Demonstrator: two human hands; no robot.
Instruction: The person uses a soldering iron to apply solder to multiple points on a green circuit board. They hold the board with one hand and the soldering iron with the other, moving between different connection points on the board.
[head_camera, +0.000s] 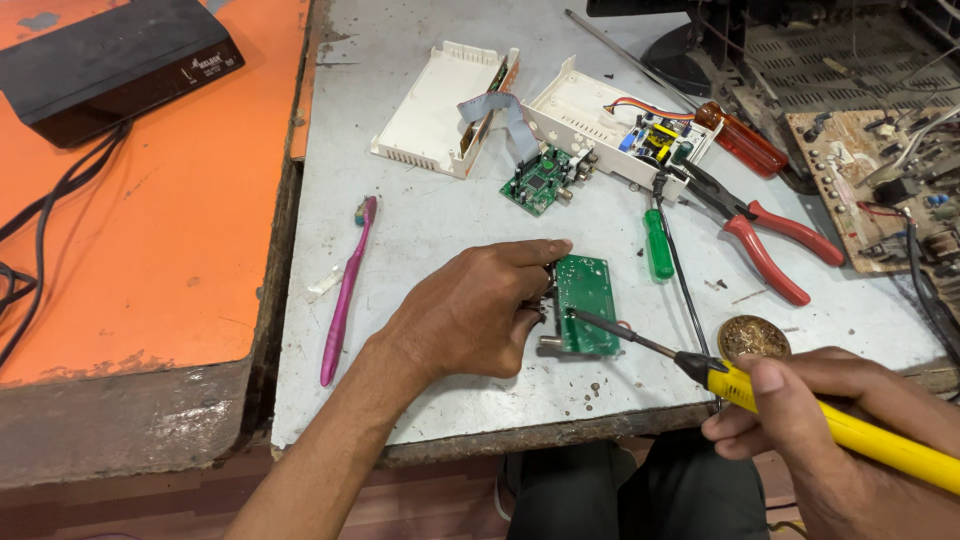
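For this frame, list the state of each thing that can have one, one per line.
Left hand: fingers pinching the small green circuit board, holding it on the table.
Right hand: gripping the yellow soldering iron, tip on the board.
White casing: opened, two halves apart, ribbon cable between.
Second green board: lying out of the casing.
Red pliers: lying unheld, handles spread.
Pink toothbrush: lying flat, untouched.

small white label on black box (208, 66), upper left

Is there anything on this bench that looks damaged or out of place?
Yes. A pink toothbrush lies among the electronics tools. The white case is open, its small circuit board hanging out. The table edge is chipped.
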